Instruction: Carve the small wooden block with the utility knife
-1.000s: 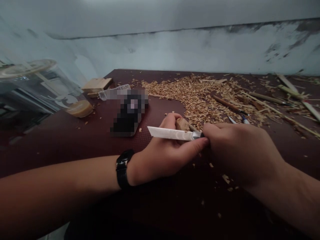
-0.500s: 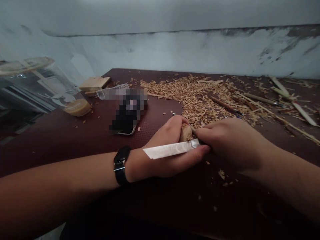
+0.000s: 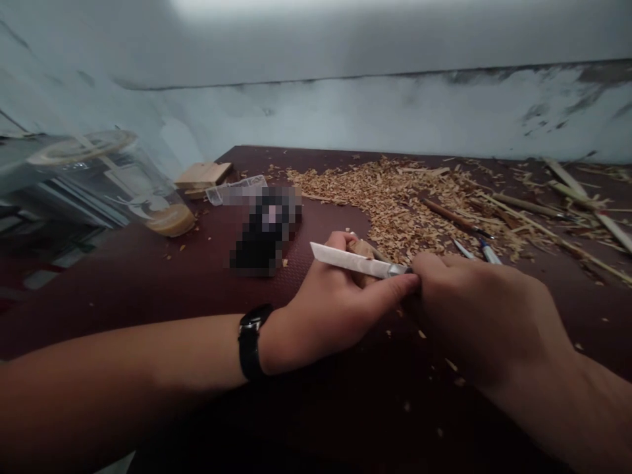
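My left hand, with a black watch on its wrist, is closed round a small piece of wood; the hand and the blade hide much of it. My right hand grips the handle of a utility knife, its fingers mostly hidden from view. The pale knife blade points left, lying across the front of the wood. My left thumb reaches over to the base of the blade, close to my right fist.
Wood shavings spread over the dark red table. Beyond my hands are a phone, a clear plastic box, wooden blocks, a plastic cup with brown drink, pens, a brown-handled tool and sticks.
The knife blade has swung from low across my left wrist to higher, over the wood and fingers. My right hand has turned and shifted slightly right. The whole view has shifted a little.
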